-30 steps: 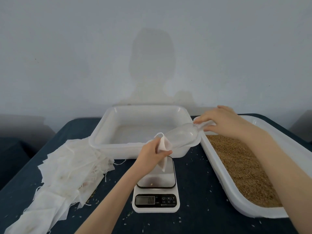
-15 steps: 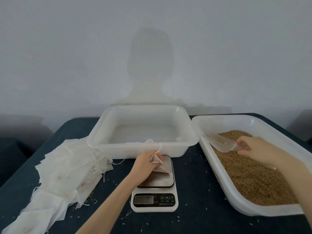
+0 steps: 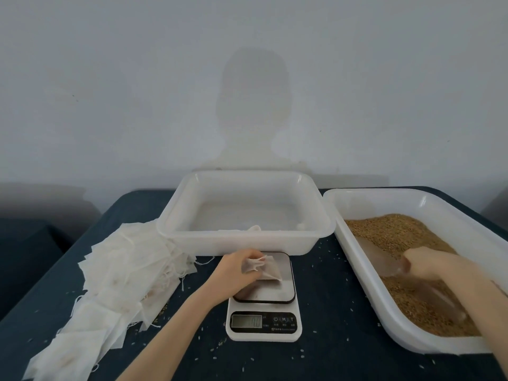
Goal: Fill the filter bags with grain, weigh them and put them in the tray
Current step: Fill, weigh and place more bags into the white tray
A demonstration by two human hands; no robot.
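The left hand (image 3: pixel 236 266) pinches the gathered mouth of a small white filter bag (image 3: pixel 264 268) resting on the white kitchen scale (image 3: pixel 263 303). The right hand (image 3: pixel 437 266), blurred, has its fingers curled around the clear plastic scoop (image 3: pixel 382 264) over the brown grain (image 3: pixel 404 243); the scale's display is unreadable

Scale readout (image 3: pixel 246 322): digits below your left hand (image 3: pixel 235 268) are too faint to read.
Scoop (image 3: pixel 383 264): motion-blurred; your right hand (image 3: pixel 437 266) hides its handle.
Filter bag (image 3: pixel 262 268): its mouth is bunched inside your left fingers.
Right forearm: cut off by the frame's edge.
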